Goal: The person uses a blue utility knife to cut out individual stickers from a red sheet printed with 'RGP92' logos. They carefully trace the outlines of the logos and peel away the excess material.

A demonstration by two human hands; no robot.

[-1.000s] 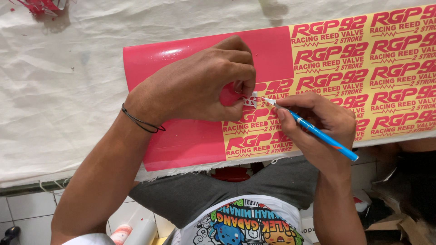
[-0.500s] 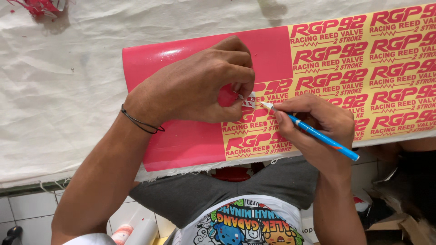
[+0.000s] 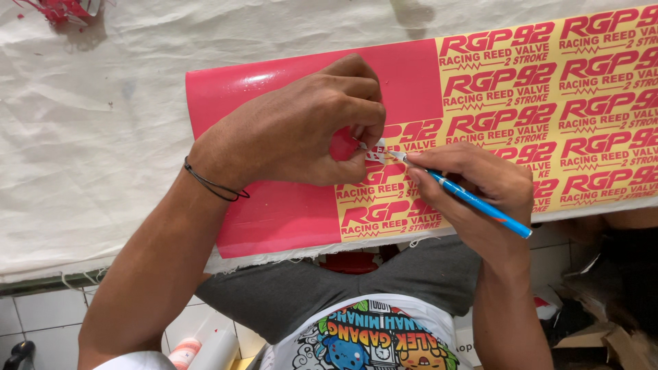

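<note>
Knife [image 3: 473,200] in my right hand [image 3: 480,188]: the blue craft handle runs slantwise, tip up-left on the red and yellow sticker sheet [image 3: 288,219], tail down-right toward me. My left hand [image 3: 295,130] pinches a small peeled scrap [image 3: 372,152] just beside the tip.

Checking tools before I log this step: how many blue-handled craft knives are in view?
1. The blue-handled craft knife is in the right hand, tip at the sticker sheet beside the left hand. Others could be hidden off-frame.
</note>
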